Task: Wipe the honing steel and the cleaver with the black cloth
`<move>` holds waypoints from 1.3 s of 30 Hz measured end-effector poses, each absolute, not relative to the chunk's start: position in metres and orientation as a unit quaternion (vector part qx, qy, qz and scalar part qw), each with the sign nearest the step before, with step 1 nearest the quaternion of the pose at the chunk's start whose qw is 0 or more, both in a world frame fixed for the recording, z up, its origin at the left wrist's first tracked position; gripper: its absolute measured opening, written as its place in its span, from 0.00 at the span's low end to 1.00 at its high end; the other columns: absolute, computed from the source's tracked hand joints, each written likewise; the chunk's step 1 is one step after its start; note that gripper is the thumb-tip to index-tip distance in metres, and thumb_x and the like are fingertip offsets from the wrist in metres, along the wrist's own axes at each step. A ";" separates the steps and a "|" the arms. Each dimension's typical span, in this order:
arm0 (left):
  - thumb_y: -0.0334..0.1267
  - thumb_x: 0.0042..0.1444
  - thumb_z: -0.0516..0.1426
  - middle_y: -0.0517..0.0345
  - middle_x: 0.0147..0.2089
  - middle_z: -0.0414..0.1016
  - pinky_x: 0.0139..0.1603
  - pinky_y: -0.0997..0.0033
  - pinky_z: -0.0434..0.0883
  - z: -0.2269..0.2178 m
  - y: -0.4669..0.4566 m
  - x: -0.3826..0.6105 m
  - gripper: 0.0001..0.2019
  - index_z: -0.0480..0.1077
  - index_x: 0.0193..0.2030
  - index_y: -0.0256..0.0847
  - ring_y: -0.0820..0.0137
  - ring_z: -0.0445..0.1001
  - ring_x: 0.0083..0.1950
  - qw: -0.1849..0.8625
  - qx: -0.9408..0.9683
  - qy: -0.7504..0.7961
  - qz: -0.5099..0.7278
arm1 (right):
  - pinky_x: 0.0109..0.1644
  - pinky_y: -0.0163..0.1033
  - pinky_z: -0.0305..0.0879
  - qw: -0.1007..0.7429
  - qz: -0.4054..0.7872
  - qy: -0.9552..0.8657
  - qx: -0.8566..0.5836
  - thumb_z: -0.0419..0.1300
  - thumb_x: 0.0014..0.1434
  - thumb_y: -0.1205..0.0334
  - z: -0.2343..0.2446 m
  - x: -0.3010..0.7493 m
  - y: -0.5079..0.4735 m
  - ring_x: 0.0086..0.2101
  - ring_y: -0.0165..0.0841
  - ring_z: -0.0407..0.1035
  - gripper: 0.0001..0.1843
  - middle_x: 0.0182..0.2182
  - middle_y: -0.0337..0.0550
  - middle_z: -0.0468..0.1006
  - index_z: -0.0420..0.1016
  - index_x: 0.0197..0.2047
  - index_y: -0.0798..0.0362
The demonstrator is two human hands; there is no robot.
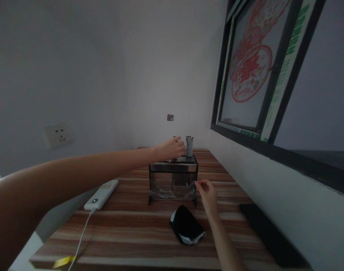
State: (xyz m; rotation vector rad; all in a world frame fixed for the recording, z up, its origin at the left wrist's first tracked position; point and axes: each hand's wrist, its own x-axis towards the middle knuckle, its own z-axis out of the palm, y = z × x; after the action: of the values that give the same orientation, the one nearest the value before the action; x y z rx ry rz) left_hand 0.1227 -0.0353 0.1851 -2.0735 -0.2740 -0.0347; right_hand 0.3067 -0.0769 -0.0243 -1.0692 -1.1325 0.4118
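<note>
box (173,177) with a black frame stands toward the far side of the bench (126,229); the right hand (208,194) pinches clear film (172,194) at its right edge, thumb and finger pressed together; the left hand (170,149) is over its top, fingers slightly bent, beside a silver cylinder (189,146); whether they grip anything, i cannot tell; a black bundle (187,226) lies nearer

Probably a room in a home; which room cannot be told. Plain white walls (166,67), a white rectangular wall socket (59,135), a brown striped wood-grain worktop (126,222) and a dark-framed window (297,75) bearing a round red patterned decoration (252,74) suggest it.
</note>
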 end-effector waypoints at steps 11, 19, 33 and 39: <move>0.30 0.57 0.54 0.53 0.39 0.75 0.49 0.64 0.59 0.194 -0.107 0.133 0.04 0.68 0.38 0.39 0.64 0.71 0.45 0.404 -0.900 -0.123 -0.105 | 0.33 0.37 0.64 0.686 0.182 -0.515 -0.480 0.62 0.49 0.48 -0.024 0.303 -0.079 0.26 0.33 0.67 0.16 0.24 0.39 0.72 0.69 0.27 0.53; 0.38 0.60 0.52 0.60 0.36 0.75 0.46 0.70 0.63 0.051 -0.141 0.116 0.05 0.68 0.38 0.43 0.70 0.71 0.40 0.087 -0.956 -0.214 -0.181 | 0.36 0.39 0.65 0.753 0.090 -0.478 -0.443 0.59 0.54 0.50 0.006 0.308 -0.095 0.30 0.34 0.67 0.14 0.28 0.41 0.71 0.68 0.34 0.53; 0.37 0.58 0.53 0.61 0.37 0.76 0.38 0.76 0.66 -0.040 -0.121 0.112 0.05 0.69 0.34 0.43 0.71 0.74 0.40 -0.076 -0.954 -0.228 -0.182 | 0.53 0.50 0.63 0.196 -0.321 -0.900 -0.221 0.51 0.60 0.69 0.164 0.337 -0.042 0.46 0.39 0.69 0.12 0.43 0.49 0.78 0.75 0.42 0.52; 0.38 0.58 0.52 0.60 0.37 0.76 0.37 0.76 0.65 -0.045 -0.119 0.117 0.05 0.69 0.34 0.43 0.70 0.74 0.40 -0.085 -0.950 -0.248 -0.172 | 0.61 0.50 0.57 0.116 -0.312 -0.933 -0.141 0.48 0.61 0.75 0.154 0.342 -0.022 0.54 0.34 0.65 0.19 0.50 0.44 0.75 0.69 0.51 0.51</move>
State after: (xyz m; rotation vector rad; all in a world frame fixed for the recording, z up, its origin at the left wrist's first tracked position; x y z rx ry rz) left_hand 0.1168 -0.1195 -0.0453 -3.1555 -0.8249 -0.5702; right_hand 0.3425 -0.0225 0.1538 -0.4129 -2.7309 -0.9124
